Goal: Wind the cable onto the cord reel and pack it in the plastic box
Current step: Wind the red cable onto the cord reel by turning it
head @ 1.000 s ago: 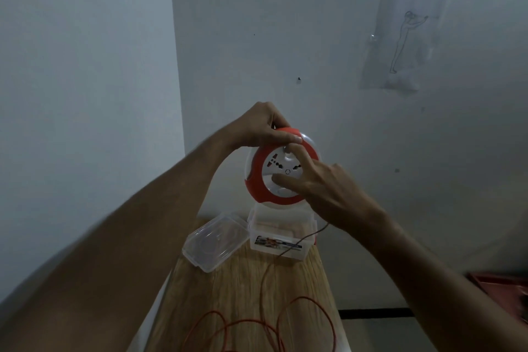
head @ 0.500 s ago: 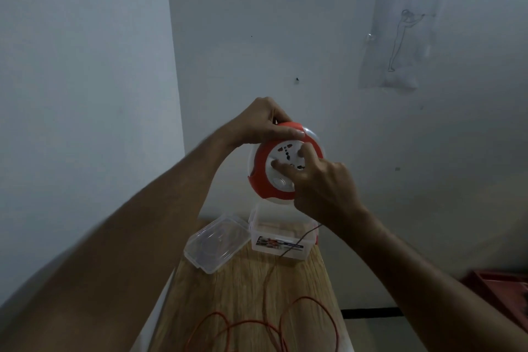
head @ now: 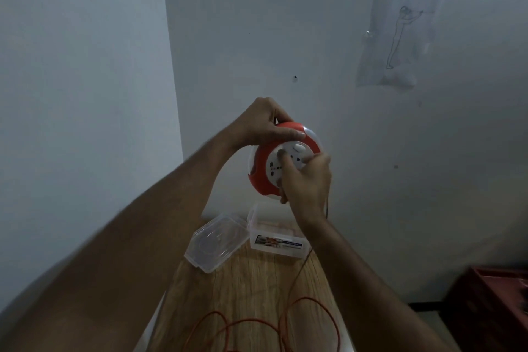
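A round red and white cord reel [head: 261, 164] is held up in the air in front of the wall. My left hand [head: 264, 126] grips its top rim. My right hand [head: 304, 180] presses on the white socket face, fingers curled over its lower right side. A thin red cable [head: 288, 320] runs down from the reel and lies in loose loops on the wooden table [head: 248, 288]. The clear plastic box [head: 275, 241] stands open at the table's far end, its hinged lid [head: 215, 241] folded out to the left.
The narrow table stands against a grey wall, in a corner on the left. A dark red crate [head: 491, 303] sits low at the right. A faint drawing on a sheet [head: 400, 34] hangs on the wall.
My right hand has turned clockwise on the socket face, moving from the centre to the lower right. The white face has rotated with it. My left hand keeps its grip on the rim.
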